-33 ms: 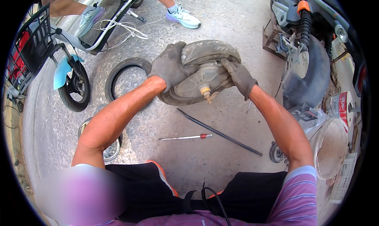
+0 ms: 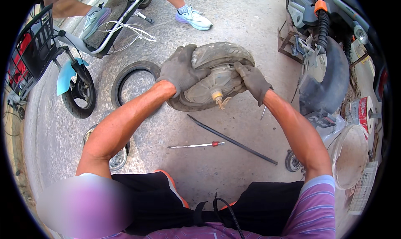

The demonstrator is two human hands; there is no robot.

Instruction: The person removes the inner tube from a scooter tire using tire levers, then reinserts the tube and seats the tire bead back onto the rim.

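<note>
In front of me is a dusty wheel hub (image 2: 204, 87) with a worn black tyre (image 2: 221, 54) around it. The tyre's far side stands up away from the hub. A short axle end with a yellowish collar (image 2: 216, 96) and wires sticks out of the hub toward me. My left hand (image 2: 180, 69), in a grey work glove, grips the left of the tyre, fingers stretching over hub and tyre. Likewise gloved, my right hand (image 2: 253, 81) is closed on the tyre's right edge, thumb on top; its other fingers are partly hidden.
Nearer me lie a black bar (image 2: 232, 138) and a thin metal rod with a red band (image 2: 196, 146). Left are a loose tyre (image 2: 119, 82) and a spoked rim (image 2: 119, 159). A person's shoe (image 2: 194, 19) and a scooter (image 2: 79, 92) are beyond; a motorbike (image 2: 323, 76) and buckets (image 2: 351, 155) stand right.
</note>
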